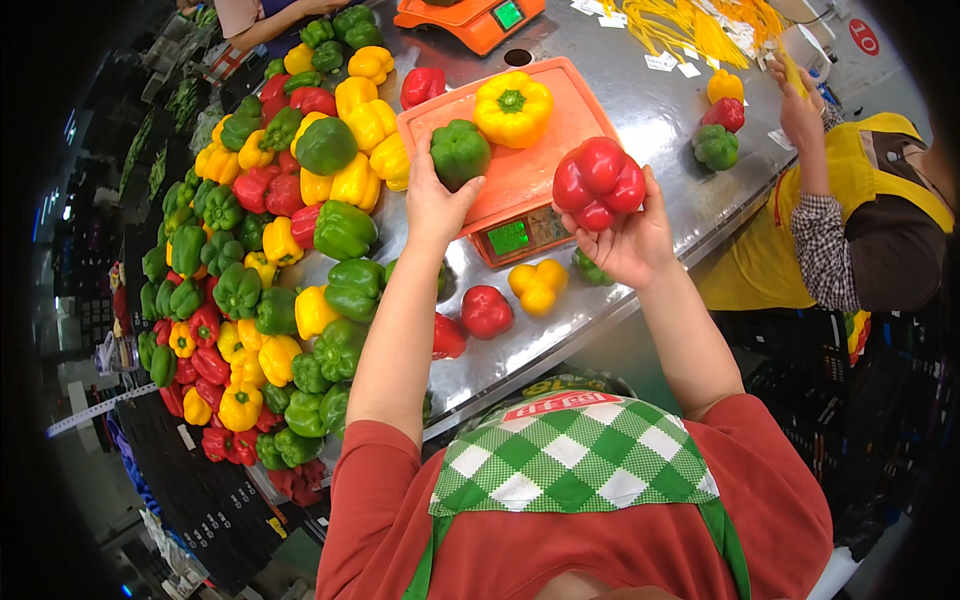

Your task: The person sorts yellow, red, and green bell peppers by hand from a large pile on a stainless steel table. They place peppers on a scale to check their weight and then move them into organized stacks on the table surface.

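My left hand grips a green bell pepper at the left part of an orange weighing scale's tray. Beside that pepper, a yellow bell pepper sits on the tray, stem up. My right hand holds a red bell pepper over the tray's right corner, its lobed end facing up. Below the tray, the scale's green display is lit. On the metal table near the front edge lie a red pepper, a yellow pepper and a green pepper, partly hidden by my right hand.
A large heap of green, yellow and red peppers covers the table's left side. Another orange scale stands at the back, near yellow net bags and white tags. A co-worker in a yellow apron is at right, beside three stacked-in-line peppers.
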`<state>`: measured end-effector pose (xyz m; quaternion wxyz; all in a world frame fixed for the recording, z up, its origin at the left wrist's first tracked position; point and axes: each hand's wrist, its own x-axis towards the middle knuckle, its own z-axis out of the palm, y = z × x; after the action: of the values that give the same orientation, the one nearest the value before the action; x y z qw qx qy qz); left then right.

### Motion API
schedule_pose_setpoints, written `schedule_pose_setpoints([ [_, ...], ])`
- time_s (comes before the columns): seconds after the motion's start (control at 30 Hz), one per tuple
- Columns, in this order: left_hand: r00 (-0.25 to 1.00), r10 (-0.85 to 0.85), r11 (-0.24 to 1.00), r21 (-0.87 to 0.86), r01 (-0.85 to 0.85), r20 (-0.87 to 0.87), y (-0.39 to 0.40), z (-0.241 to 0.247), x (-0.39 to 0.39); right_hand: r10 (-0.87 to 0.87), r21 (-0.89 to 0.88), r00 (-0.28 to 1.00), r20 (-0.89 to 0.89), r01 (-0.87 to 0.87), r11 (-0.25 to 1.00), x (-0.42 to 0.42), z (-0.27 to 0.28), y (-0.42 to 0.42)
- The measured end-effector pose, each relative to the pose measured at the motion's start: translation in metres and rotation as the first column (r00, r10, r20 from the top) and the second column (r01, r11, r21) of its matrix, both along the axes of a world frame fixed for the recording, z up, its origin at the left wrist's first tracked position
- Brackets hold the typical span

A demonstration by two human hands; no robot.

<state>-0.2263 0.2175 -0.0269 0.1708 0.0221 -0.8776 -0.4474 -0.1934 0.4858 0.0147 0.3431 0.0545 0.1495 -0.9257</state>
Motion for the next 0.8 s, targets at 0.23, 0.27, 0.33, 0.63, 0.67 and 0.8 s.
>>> schedule_pose_setpoints([
  [0.23,0.994,0.030,0.991,0.124,-0.043,0.106,-0.006,0.004,0.004,-0.109,0.443,0.917,-0.385,0.287,0.850,-0.010,-0.012,-0.003],
  [0.27,0.995,-0.021,0.924,0.383,-0.016,0.093,-0.010,-0.001,-0.001,-0.180,0.393,0.916,-0.358,0.323,0.861,-0.017,-0.015,-0.004],
  [0.33,0.990,-0.134,0.567,0.822,0.051,0.031,-0.015,0.003,-0.008,-0.315,0.294,0.903,-0.291,0.398,0.869,-0.041,-0.020,-0.007],
  [0.63,0.917,-0.397,-0.095,0.992,-0.087,0.043,0.009,0.015,-0.059,-0.557,0.204,0.789,-0.260,0.608,0.767,-0.143,-0.034,-0.060],
  [0.67,0.912,-0.409,-0.055,0.997,-0.059,0.032,0.015,0.019,-0.058,-0.581,0.193,0.770,-0.264,0.633,0.750,-0.142,-0.034,-0.055],
  [0.8,0.900,-0.435,0.052,0.997,0.048,-0.021,0.054,0.039,-0.037,-0.668,0.158,0.715,-0.205,0.698,0.698,-0.121,-0.026,-0.021],
])
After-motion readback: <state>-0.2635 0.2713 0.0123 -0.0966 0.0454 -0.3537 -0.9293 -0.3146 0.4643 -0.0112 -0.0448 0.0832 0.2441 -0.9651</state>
